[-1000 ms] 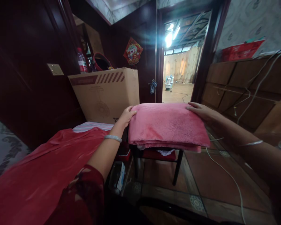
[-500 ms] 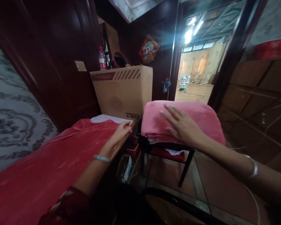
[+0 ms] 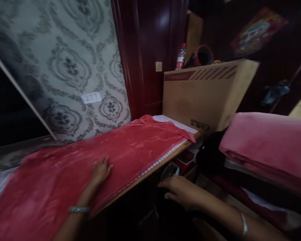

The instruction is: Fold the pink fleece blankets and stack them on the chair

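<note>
A red cloth [image 3: 130,144] lies spread over the wooden table [image 3: 130,188], with slight wrinkles and a bunched far end. My left hand [image 3: 101,171] rests on it near its front edge, fingers loosely spread and holding nothing. My right hand [image 3: 179,189] hangs in the air just off the table's front edge, empty, with its fingers slightly bent and apart. To its right, a folded pink blanket [image 3: 268,144] sits on a dark chair. Beneath the red cloth, a striped cloth [image 3: 175,123] shows along the edges.
A large cardboard box [image 3: 198,97] stands beyond the table's far end, with a red-capped bottle [image 3: 181,57] on top. Patterned wallpaper with a paper label [image 3: 91,97] lies behind. A dark screen [image 3: 12,107] stands at left. Below the table edge is a small clear container [image 3: 169,170].
My view has swung left. My right hand has left the pink blanket and come over toward the table. My left hand has moved from the table's edge onto the red cloth.
</note>
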`<state>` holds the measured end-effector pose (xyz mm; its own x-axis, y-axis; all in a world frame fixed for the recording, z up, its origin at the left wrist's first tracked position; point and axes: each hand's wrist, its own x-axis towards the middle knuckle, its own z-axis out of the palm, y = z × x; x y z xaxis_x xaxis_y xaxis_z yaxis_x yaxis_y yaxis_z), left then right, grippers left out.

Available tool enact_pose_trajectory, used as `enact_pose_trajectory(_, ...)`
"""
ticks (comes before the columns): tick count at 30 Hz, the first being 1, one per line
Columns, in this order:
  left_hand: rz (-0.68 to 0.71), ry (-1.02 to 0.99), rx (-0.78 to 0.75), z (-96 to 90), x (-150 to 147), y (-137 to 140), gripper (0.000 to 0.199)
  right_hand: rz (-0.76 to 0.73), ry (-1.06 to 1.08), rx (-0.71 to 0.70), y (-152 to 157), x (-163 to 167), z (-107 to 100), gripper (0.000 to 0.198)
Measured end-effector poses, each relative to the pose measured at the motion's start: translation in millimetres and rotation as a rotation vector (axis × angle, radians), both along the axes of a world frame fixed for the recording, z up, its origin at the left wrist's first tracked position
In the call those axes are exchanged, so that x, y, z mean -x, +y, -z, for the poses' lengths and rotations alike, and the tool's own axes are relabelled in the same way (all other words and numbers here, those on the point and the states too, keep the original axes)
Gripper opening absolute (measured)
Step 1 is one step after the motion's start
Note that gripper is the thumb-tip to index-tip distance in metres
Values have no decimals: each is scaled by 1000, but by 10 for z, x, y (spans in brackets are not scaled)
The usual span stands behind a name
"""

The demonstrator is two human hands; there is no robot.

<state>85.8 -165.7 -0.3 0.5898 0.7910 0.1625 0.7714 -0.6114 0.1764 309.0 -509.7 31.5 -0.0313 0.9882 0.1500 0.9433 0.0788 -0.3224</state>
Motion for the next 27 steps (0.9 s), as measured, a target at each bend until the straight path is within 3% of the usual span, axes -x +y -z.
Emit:
enact_pose_trajectory(3, -179, 170, -36, 92, 575, 15, 61, -40, 59, -95, 595, 70, 93, 46)
enact_pose_trajectory(6, -240, 226, -9, 144, 921, -89, 61, -27, 112, -202, 1201, 97, 180, 41)
enact_pose_trajectory(9, -214, 218, 0, 160, 1039, -228, 61, -21, 121, -242, 1782, 44, 348, 44)
enact_pose_trajectory(12, -219, 197, 1, 178, 1036, -337, 60, 72, 92, -267, 2204, -82, 695, 46)
enact_pose_trajectory(16, -162, 124, 28, 247, 1082, -456, 58, 139, 1, -335, 2406, -326, 1312, 47)
enact_pose_trajectory(19, -113, 50, 53, 307, 1240, -571, 55, 91, -13, -354, 2417, -498, 1614, 53)
enact_pose_trajectory(23, -183, 51, 104, 315, 1683, -734, 54, 55, -6, -351, 2406, -604, 1705, 55)
enact_pose_trajectory(27, -499, 74, 73, 259, 2323, -915, 52, 6, 3, -370, 2438, -667, 1719, 61)
